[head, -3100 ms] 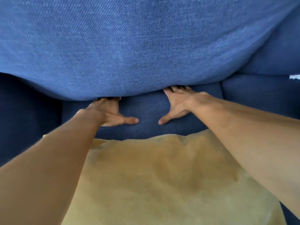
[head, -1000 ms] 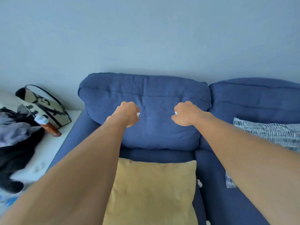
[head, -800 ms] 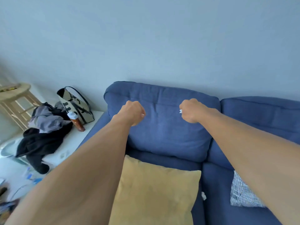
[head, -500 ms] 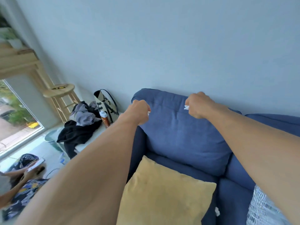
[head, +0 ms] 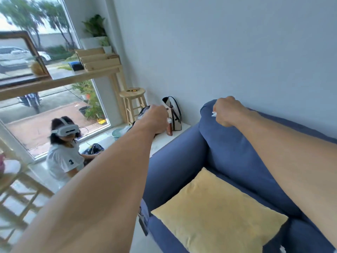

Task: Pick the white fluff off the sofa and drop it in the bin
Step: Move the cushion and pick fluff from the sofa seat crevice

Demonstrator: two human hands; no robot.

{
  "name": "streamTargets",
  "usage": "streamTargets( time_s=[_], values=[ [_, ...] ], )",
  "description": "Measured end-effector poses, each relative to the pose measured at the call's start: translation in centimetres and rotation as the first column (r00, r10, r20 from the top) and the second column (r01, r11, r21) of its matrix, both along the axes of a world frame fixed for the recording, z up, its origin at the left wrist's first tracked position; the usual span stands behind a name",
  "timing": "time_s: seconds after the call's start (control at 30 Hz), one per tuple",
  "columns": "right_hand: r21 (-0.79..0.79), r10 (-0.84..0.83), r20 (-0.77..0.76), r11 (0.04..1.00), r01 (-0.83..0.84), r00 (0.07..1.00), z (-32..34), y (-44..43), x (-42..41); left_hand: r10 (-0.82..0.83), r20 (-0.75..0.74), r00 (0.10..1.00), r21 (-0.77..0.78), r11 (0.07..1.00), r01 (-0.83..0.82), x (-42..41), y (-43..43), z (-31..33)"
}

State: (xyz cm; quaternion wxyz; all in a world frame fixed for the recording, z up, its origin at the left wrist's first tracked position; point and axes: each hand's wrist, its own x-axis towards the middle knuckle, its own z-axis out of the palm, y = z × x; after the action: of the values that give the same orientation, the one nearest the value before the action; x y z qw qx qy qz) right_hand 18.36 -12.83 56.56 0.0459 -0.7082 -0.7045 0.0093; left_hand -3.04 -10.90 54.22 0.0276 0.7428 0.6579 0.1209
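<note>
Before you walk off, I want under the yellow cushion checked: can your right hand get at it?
Probably yes: the cushion lies bare below the right forearm, with nothing between. But the right hand has fluff in its grip, so lifting would be awkward.

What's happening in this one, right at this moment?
A person holds both arms out over a blue sofa. The right hand is curled into a fist and pinches a bit of white fluff. The left hand is fisted too, but whether it holds any fluff can't be made out. No bin is in view, so the fluff is yet to be dropped. A yellow cushion lies on the seat.
</note>
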Motion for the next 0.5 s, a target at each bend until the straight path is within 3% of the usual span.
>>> streamTargets(
  time_s=[0.33, 0.5],
  values=[
    [0.007, 0.353, 0.024, 0.936, -0.353, 0.935, -0.9, -7.1, -16.6, 0.295, 0.067, 0.953, 0.009, 0.955, -0.296, -16.0, -13.6, -0.6],
    [0.039, 0.567, -0.023, 0.824, -0.566, 0.824, -2.3, -10.3, -26.5, 0.510, 0.092, 0.855, 0.008, 0.858, -0.513, -24.2, -21.3, -0.8]
  ],
)
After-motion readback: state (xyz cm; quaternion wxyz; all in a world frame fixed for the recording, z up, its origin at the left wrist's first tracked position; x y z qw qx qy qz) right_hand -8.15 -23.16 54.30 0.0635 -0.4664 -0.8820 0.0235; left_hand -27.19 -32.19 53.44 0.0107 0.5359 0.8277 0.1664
